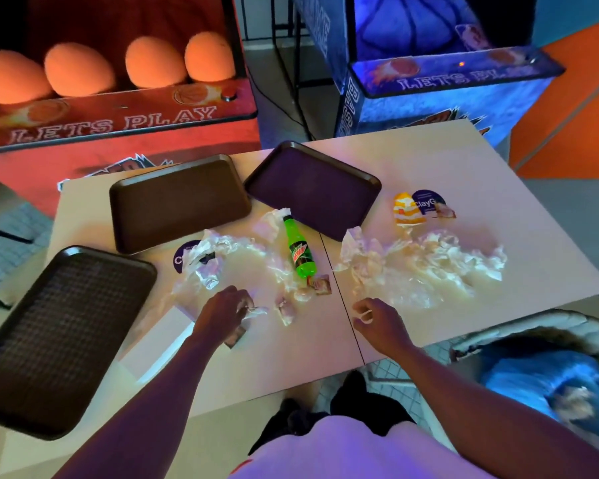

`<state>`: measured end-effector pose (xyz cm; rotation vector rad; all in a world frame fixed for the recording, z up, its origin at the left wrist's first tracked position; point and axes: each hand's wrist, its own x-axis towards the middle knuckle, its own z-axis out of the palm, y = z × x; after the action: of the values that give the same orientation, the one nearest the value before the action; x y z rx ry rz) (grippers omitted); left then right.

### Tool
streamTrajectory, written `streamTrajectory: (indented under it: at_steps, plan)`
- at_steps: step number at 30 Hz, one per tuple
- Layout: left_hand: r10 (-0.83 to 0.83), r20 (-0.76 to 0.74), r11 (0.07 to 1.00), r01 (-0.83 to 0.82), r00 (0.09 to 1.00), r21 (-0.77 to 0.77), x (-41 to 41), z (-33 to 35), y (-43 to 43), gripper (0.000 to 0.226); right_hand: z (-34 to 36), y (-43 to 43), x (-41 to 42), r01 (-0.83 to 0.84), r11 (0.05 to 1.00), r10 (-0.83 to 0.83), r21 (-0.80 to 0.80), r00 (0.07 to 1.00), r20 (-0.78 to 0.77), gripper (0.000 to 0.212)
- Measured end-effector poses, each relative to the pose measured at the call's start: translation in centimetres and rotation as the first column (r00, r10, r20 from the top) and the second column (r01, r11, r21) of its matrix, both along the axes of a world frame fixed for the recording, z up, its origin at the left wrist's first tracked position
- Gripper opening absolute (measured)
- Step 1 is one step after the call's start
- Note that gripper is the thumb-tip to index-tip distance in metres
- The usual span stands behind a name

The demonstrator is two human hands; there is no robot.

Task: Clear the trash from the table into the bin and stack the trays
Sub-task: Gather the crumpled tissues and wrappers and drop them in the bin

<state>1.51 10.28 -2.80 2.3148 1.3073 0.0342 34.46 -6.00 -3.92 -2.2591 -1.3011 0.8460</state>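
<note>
The left grip (222, 311) clenches a crumpled wrapper (255, 311) on the desk (291, 357); the bin (533, 323) sits off its right edge, nearer the right grip (377, 318) (curled, around what I cannot tell).

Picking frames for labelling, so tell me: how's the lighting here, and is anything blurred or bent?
Head view: red glow from the left arcade cabinet and blue from the right cabinet tint the table; the bin at lower right is motion-smeared; wide-angle bends the near tray; crumpled wrappers wash out pale.
</note>
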Motion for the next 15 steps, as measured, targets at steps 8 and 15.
streamTrajectory:
  at_steps: [8, 15]
  plan:
    - [0.049, 0.100, 0.998, -0.046, 0.994, -0.033, -1.2, -0.9, -2.4, 0.016, -0.5, -0.6, -2.2, -0.056, 0.995, 0.059, -0.077, 0.998, 0.038, 0.031]
    - [0.111, 0.149, 0.993, -0.103, 0.983, -0.060, -2.6, -2.2, -5.4, 0.017, 0.0, 1.6, -1.5, -0.083, 0.987, 0.097, -0.135, 0.991, 0.096, 0.037]
